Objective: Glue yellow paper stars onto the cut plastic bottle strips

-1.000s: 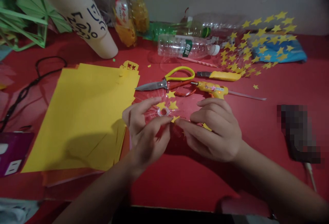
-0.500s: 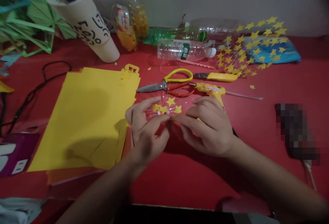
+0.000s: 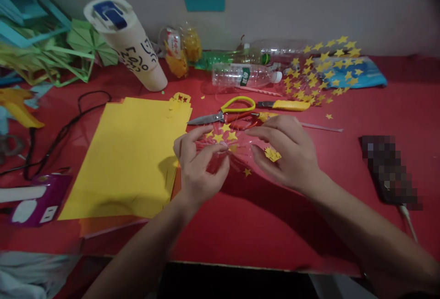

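Note:
My left hand (image 3: 202, 166) pinches the edge of a clear plastic piece (image 3: 242, 150) that has small yellow stars on it. Near its upper side sits a yellow star (image 3: 226, 127), with others close by. My right hand (image 3: 288, 152) is just right of the plastic, thumb and fingers apart, with nothing seen between them. Below the plastic piece, a yellow star (image 3: 247, 172) shows between the hands. A small pile of yellow cut paper (image 3: 272, 154) lies beside my right thumb. Behind my right hand, a yellow glue gun (image 3: 267, 116) is partly hidden.
Scissors (image 3: 209, 118) and a yellow cutter (image 3: 292, 105) lie beyond the hands. Yellow sheets (image 3: 130, 152) are at left, near a white tumbler (image 3: 137, 51). Behind are a plastic bottle (image 3: 245, 75) and a star-covered clear piece (image 3: 309, 79). A dark phone (image 3: 388, 171) lies right.
My right hand has moved away from my left and opened its fingers. The clear piece with stars now shows more between them. The whole view has shifted a little.

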Demonstrator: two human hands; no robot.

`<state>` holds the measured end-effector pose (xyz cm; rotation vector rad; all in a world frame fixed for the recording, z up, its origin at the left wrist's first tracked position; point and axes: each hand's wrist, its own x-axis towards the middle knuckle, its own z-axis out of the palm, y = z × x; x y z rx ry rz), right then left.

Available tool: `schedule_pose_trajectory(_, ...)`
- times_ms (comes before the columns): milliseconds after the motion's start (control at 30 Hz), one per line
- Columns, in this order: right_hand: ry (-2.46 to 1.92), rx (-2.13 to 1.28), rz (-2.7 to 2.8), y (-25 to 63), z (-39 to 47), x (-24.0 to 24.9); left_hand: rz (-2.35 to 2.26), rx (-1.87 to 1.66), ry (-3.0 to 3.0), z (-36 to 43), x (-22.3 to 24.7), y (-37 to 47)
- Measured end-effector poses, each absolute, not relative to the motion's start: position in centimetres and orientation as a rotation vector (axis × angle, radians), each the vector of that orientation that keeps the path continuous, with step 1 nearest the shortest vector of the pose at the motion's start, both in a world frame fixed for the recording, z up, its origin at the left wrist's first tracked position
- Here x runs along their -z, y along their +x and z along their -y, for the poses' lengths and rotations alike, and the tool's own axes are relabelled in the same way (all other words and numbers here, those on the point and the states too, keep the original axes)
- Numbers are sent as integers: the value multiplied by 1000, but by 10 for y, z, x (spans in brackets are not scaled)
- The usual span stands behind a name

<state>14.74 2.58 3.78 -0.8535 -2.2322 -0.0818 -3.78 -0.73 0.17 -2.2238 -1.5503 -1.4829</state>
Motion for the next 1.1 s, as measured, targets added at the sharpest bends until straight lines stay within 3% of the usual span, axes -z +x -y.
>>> schedule_pose_trajectory(400, -950, -114, 2281, 157, -6, -50, 1553, 1740, -2194, 3, -13, -67)
schedule_pose_trajectory(633, -770, 236, 2484, 131, 12, -23, 1560, 1687, -2262, -3, -11, -74)
schedule_pose_trajectory(800, -783, 285, 2462, 136, 8, -18, 1499, 1666, -2275, -3, -9, -73)
schedule_pose_trajectory(1100, -888, -35, 2369, 169, -1, -36, 1438, 1660, -2296, 0, -10, -68)
